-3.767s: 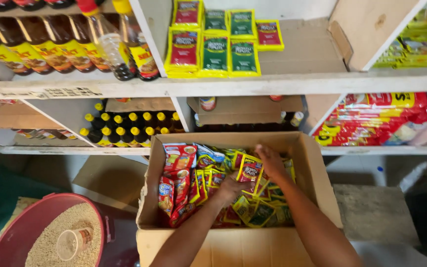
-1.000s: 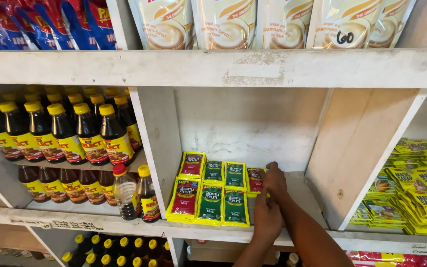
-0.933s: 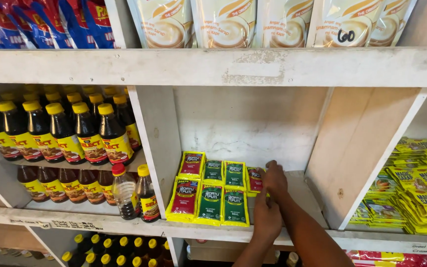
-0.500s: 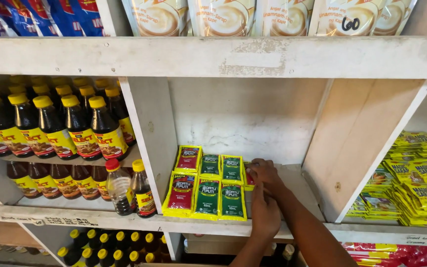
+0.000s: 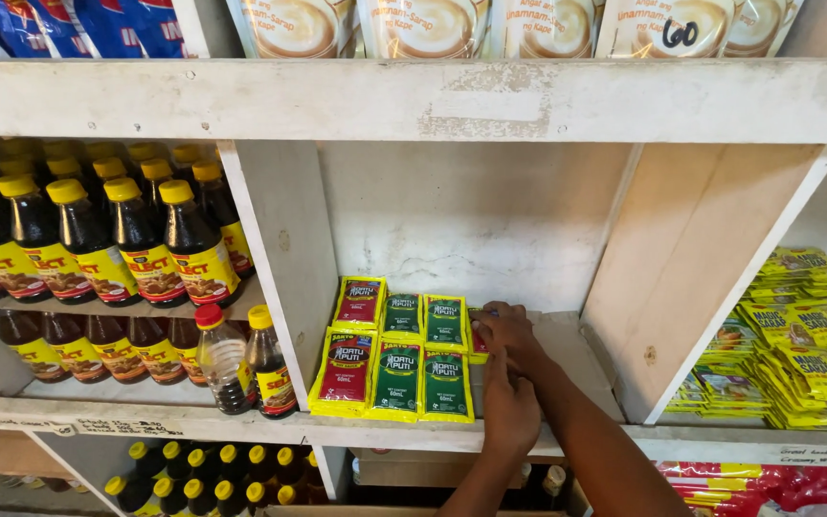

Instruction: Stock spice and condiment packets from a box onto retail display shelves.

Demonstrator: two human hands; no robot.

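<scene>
My right hand pinches a small red sachet at the end of the back row of red and green sachets on the white wooden shelf, keeping it aligned. My left hand rests flat beside it, grip hidden.

— Where do the flat red and green sauce sachets lie?
— On the white wooden shelf, both hands just right; dark yellow-capped bottles left, yellow seasoning packets far right.
</scene>
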